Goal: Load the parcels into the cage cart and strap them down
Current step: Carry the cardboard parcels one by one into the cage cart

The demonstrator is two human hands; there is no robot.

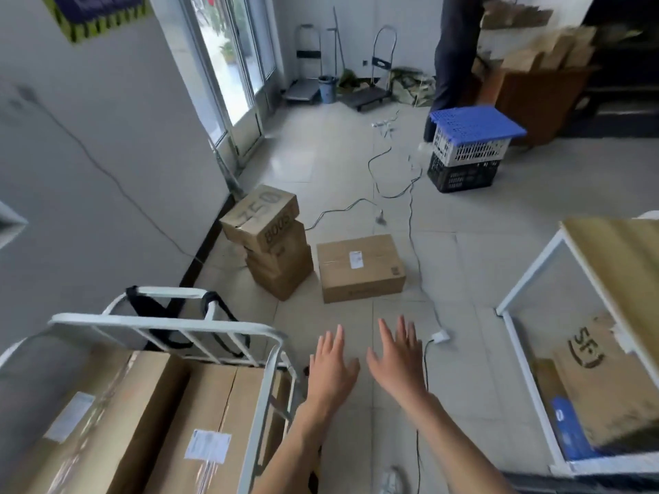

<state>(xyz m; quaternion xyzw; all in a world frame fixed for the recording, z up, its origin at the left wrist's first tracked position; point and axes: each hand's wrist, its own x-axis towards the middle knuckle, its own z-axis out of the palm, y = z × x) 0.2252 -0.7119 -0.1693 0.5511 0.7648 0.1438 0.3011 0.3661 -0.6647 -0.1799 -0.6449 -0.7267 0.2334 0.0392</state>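
A white metal cage cart (171, 328) stands at the lower left with two large cardboard parcels (199, 422) lying inside it. Black straps (214, 315) hang over its far rail. On the floor ahead lies a single brown parcel (360, 267) with a white label. Left of it is a leaning stack of three boxes (271, 244) by the wall. My left hand (331, 369) and my right hand (397, 358) are stretched out side by side over the floor, fingers spread, holding nothing, short of the single parcel.
A white-framed rack (527, 279) with cardboard and an "SF" box stands on the right. Cables (410, 194) and a power strip (440, 336) trail across the tiled floor. Stacked crates (467, 151) and a standing person (453, 58) are further back, hand trolleys (374, 87) by the far wall.
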